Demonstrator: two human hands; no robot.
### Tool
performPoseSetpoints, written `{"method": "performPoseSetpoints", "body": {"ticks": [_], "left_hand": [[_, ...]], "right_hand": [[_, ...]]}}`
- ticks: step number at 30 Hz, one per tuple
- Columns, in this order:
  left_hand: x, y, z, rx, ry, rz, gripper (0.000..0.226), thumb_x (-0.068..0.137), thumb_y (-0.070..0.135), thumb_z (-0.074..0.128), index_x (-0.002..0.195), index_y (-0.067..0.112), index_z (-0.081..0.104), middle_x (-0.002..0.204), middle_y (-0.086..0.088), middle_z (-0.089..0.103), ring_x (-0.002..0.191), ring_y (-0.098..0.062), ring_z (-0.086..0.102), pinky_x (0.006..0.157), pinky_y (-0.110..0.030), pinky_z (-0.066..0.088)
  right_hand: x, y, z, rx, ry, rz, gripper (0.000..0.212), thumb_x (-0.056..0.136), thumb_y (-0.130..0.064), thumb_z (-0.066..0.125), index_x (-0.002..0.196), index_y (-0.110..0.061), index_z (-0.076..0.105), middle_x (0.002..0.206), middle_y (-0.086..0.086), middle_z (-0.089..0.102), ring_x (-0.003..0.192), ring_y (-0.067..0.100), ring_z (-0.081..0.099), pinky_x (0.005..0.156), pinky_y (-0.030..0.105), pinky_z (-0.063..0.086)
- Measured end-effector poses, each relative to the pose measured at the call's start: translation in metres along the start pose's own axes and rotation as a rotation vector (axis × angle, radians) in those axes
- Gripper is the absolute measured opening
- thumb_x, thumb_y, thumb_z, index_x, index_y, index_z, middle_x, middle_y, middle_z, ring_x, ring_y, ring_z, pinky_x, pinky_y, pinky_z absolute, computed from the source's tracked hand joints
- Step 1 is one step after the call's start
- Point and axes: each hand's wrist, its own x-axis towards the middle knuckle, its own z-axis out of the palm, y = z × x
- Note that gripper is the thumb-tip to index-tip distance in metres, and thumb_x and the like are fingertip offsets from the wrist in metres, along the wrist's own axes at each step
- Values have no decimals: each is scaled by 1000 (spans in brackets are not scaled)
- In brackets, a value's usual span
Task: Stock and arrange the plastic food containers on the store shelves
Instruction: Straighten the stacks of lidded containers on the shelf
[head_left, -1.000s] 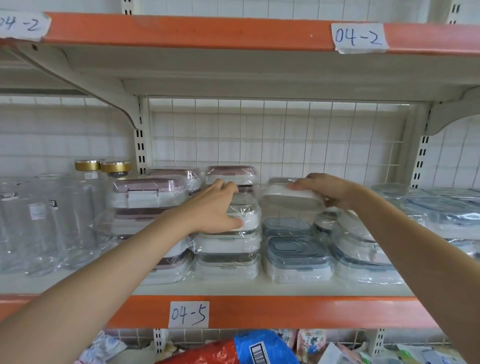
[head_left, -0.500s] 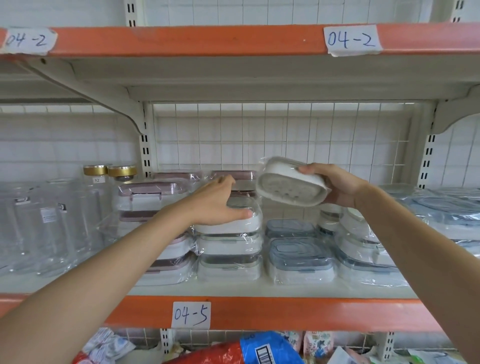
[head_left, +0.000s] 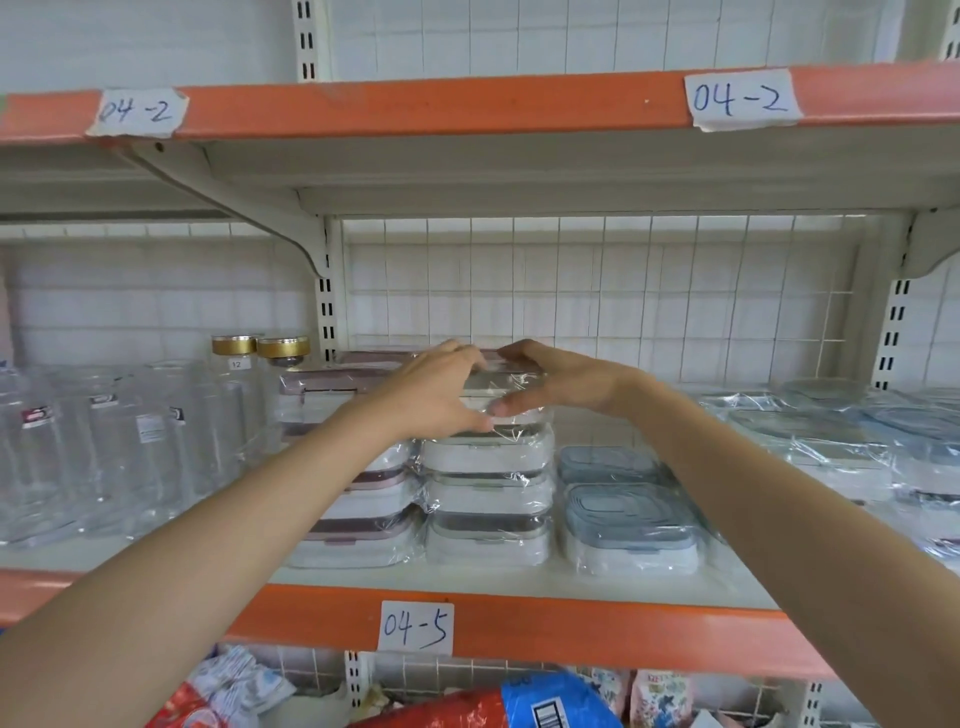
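At the near edge, an orange shelf lip carries a handwritten tag reading 04-5, with bagged goods showing on the level beneath. Two bare forearms reach over the lip from either side toward the middle stack of shrink-wrapped white containers, which stands between a stack with pinkish lids on the left and a stack with blue-grey lids on the right.

On top of the middle stack sits the wrapped container being placed. The left hand cups its left side, fingers over the far edge and thumb curled along the near face. The right hand mirrors that grasp on the right, fingers curved over the top and thumb at the front. Both hands are closed around it.

The piece looks light and fairly rigid, yet its glossy film is likely slippery and can slide on the wrapped lid below. A hold at the two short ends, where the walls are stiffest, seems the safest purchase; pressure on the lid centre could flex it.

Farther left stand clear jars, two with gold caps; farther right lie flat wrapped containers. A wire grid back panel closes the bay beneath the upper shelf tagged 04-2.
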Motion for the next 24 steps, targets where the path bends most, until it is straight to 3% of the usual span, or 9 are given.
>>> {"method": "performPoseSetpoints", "body": {"ticks": [5, 7, 9, 13, 17, 19, 22, 24], "left_hand": [[2, -5, 0, 59, -21, 7, 57, 84, 17, 66, 134, 16, 39, 137, 1, 39, 127, -16, 39, 100, -26, 32], [4, 5, 3, 105, 2, 35, 58, 82, 19, 65, 133, 12, 39, 134, -1, 39, 126, -18, 39, 103, -30, 35], [5, 22, 9, 94, 86, 132, 62, 81, 26, 68, 134, 12, 39, 133, -1, 40, 126, -17, 37, 100, -25, 30], [9, 70, 32, -63, 170, 350, 56, 85, 29, 65, 133, 14, 42, 132, 1, 41, 124, -16, 39, 96, -22, 28], [18, 111, 72, -117, -89, 383, 59, 89, 39, 60, 137, 12, 38, 136, -1, 40, 123, -15, 38, 87, -17, 24], [24, 122, 90, -40, -267, 346, 65, 88, 48, 59, 133, 6, 41, 130, -7, 44, 113, -17, 43, 82, -20, 29], [30, 123, 106, 82, -504, 264, 76, 83, 54, 62, 134, 2, 41, 132, -12, 51, 114, -24, 51, 91, -30, 42], [32, 119, 112, 90, -547, 229, 80, 82, 50, 66, 139, 5, 35, 138, -11, 47, 121, -26, 48, 96, -32, 42]], "right_hand": [[-32, 16, -26, -41, 79, 39, 80, 74, -47, 72, 142, -29, 33, 148, -7, 34, 135, 6, 31, 106, 27, 25], [-49, 25, -39, -139, 113, 89, 69, 75, -50, 70, 136, -35, 41, 145, -9, 37, 134, 5, 32, 108, 29, 25], [-67, 36, -51, -275, 136, 151, 58, 77, -50, 68, 130, -38, 47, 143, -12, 39, 133, 8, 33, 110, 33, 24], [-104, 67, -73, -553, 197, 273, 44, 84, -47, 61, 126, -32, 54, 141, -7, 44, 131, 16, 38, 114, 39, 24], [-139, 97, -73, -547, 300, 381, 41, 95, -42, 47, 129, -22, 55, 136, 0, 53, 124, 21, 48, 108, 35, 33], [-145, 103, -69, -507, 319, 383, 41, 98, -42, 41, 132, -22, 53, 136, -1, 53, 123, 20, 48, 105, 30, 31], [-143, 100, -71, -362, 251, 430, 44, 99, -39, 41, 137, -20, 47, 143, -1, 44, 133, 19, 38, 104, 24, 24], [-145, 99, -76, -289, 151, 432, 47, 97, -36, 45, 141, -20, 41, 149, -1, 36, 137, 18, 30, 105, 22, 20]]}}
